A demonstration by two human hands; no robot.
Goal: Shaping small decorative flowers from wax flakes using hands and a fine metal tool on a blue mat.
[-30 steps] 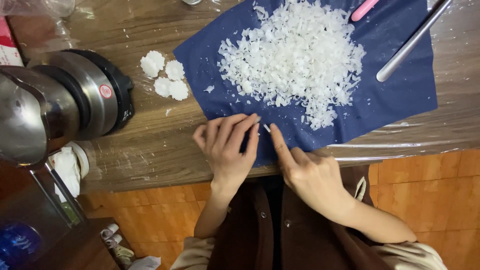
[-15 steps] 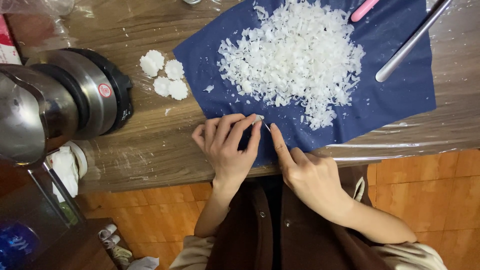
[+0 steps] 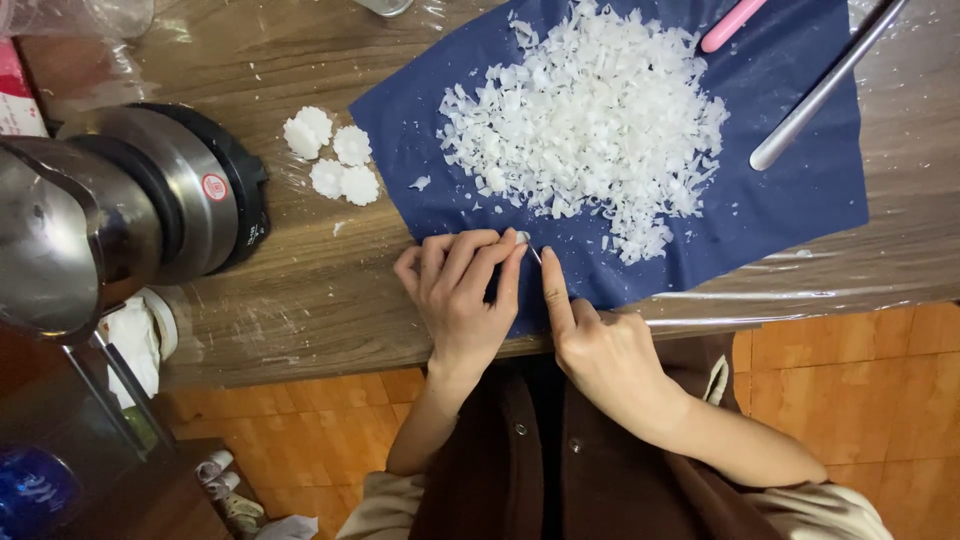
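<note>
Her left hand (image 3: 462,290) pinches a small white wax piece (image 3: 522,238) at the blue cloth's (image 3: 800,200) near edge while the right hand (image 3: 600,350) grips a thin blade (image 3: 535,254); it looks light, brittle, best held by its sides.

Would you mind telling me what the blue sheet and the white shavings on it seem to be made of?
Blue sheet: likely thin matte fabric or paper; it lies flat without gloss. White shavings: probably wax or soap; opaque, curled flakes.
</note>
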